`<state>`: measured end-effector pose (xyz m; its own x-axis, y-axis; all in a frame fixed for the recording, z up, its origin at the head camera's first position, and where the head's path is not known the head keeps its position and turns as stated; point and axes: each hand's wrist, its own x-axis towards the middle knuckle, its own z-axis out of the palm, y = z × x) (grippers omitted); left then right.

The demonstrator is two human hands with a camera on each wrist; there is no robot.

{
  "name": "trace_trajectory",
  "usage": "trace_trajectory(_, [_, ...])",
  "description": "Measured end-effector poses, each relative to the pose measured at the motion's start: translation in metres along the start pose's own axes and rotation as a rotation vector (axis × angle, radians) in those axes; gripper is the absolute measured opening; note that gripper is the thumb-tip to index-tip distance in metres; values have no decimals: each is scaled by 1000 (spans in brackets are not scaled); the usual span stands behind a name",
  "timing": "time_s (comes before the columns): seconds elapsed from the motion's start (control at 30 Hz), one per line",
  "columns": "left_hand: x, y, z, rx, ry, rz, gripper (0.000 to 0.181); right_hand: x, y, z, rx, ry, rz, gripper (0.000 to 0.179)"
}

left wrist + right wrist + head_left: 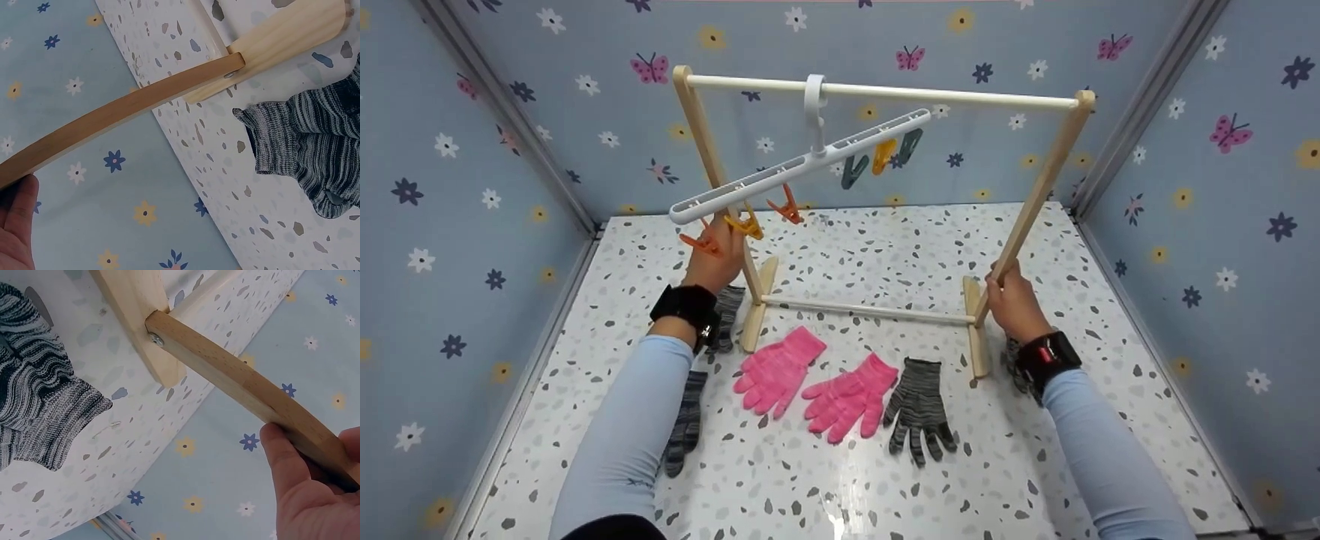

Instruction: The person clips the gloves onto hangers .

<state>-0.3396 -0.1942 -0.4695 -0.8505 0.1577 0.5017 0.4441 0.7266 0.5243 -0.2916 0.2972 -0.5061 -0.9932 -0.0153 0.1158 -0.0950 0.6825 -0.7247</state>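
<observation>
A wooden drying rack stands upright on the speckled table, with a post at each side. My left hand grips its left post, partly behind the clothespins in the head view; the left wrist view shows fingers against the wood. On the right post, my right hand holds the lower part, with thumb and fingers on either side in the right wrist view. From the top bar hangs a white clip hanger, turned at a slant. Orange, yellow and green clothespins dangle from it.
Two pink gloves and a dark striped glove lie in front of the rack. More striped knit gloves lie by the left forearm and beside the right foot. Flowered panels enclose the table's back and sides.
</observation>
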Motion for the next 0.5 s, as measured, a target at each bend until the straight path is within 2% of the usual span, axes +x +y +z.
trace_trajectory(0.03, [-1,0,1,8,-2,4,32,1,1,0,6,-2,-1,36])
trace_trajectory(0.07, [-2,1,1,-15,-7,-21,32,1,2,0,10,-1,-6,36])
trace_trajectory(0.17, [-4,3,1,-107,-15,-133,35,4,5,0,12,13,-25,35])
trace_trajectory(0.3, [-8,5,0,-160,-29,-234,41,7,4,1,-7,11,-43,33])
trace_trajectory(0.4, [-12,5,-2,-155,-25,-276,39,11,4,0,-6,-11,-39,34])
trace_trajectory(0.5, [-15,4,-2,-131,-10,-281,37,15,4,0,-6,-23,-33,35])
